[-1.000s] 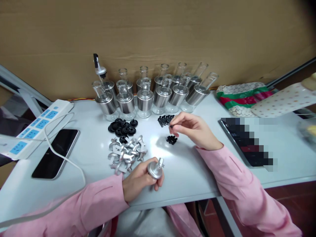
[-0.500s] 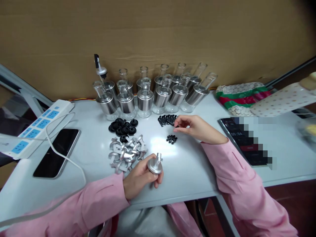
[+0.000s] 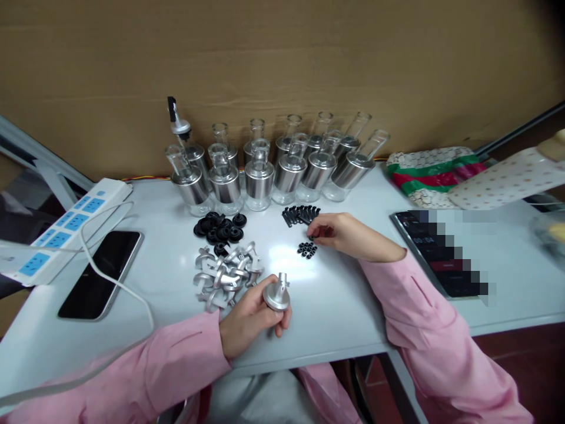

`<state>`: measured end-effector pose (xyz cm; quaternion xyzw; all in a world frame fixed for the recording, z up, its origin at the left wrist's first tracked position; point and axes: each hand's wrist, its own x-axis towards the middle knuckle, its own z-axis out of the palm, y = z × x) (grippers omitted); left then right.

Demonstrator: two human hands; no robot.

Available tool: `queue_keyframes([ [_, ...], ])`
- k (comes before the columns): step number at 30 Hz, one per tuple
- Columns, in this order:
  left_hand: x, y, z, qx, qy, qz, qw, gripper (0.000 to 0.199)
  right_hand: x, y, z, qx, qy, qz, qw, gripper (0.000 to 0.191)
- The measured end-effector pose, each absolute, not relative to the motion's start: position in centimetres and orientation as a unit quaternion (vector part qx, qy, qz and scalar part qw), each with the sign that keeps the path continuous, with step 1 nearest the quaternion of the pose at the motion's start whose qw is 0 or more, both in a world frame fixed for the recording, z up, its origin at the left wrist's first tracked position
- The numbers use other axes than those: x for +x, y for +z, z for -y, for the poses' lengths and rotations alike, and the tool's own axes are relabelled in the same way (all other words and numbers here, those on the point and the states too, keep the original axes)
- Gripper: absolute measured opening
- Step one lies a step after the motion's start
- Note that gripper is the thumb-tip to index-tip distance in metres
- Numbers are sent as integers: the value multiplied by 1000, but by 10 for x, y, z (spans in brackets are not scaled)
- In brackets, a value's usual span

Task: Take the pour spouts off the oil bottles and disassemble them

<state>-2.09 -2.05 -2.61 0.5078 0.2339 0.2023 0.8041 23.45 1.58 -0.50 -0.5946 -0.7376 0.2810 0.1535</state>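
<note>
My left hand (image 3: 256, 318) is closed round a silver metal pourer top (image 3: 276, 296), its narrow spout end pointing up. Left of it lies a heap of similar silver pourer tops (image 3: 227, 274), with a pile of black rubber stoppers (image 3: 218, 227) behind. My right hand (image 3: 338, 232) pinches a small black part (image 3: 311, 238) between thumb and fingertips; most of it is hidden. Just below those fingertips is a cluster of small black rings (image 3: 307, 250). A row of black levers (image 3: 293, 215) lies behind them.
Several glass bottles with steel sleeves (image 3: 259, 179) line the back; one carries a fitted pourer (image 3: 180, 125). At left are a power strip (image 3: 66, 227), a phone (image 3: 100, 274) and a white cable (image 3: 115, 284). Another phone (image 3: 435, 259) and a patterned bag (image 3: 432, 171) lie right.
My right hand has dropped slightly, away from the black levers and closer to the small black rings, fingertips still pinched. My left hand holds the silver pourer top almost unmoved.
</note>
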Motion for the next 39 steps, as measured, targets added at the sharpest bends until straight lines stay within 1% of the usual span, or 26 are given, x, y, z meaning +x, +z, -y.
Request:
queue_keyframes([
  [6, -21, -25, 20, 507, 202, -234, 804, 27, 236, -7, -16, -593, 276, 741, 150, 17],
  [16, -21, -27, 20, 508, 203, -234, 804, 29, 231, 0, -12, -579, 344, 728, 128, 29],
  [27, -21, -25, 19, 508, 200, -238, 803, 27, 236, 8, -9, -573, 385, 714, 119, 28],
  [32, -21, -24, 19, 506, 199, -240, 804, 27, 236, 5, -9, -582, 419, 690, 99, 42],
  [36, -22, -25, 20, 505, 200, -243, 804, 27, 231, -2, -11, -592, 392, 696, 107, 32],
  [39, -22, -25, 21, 508, 203, -238, 802, 27, 227, -4, -12, -598, 382, 695, 114, 28],
])
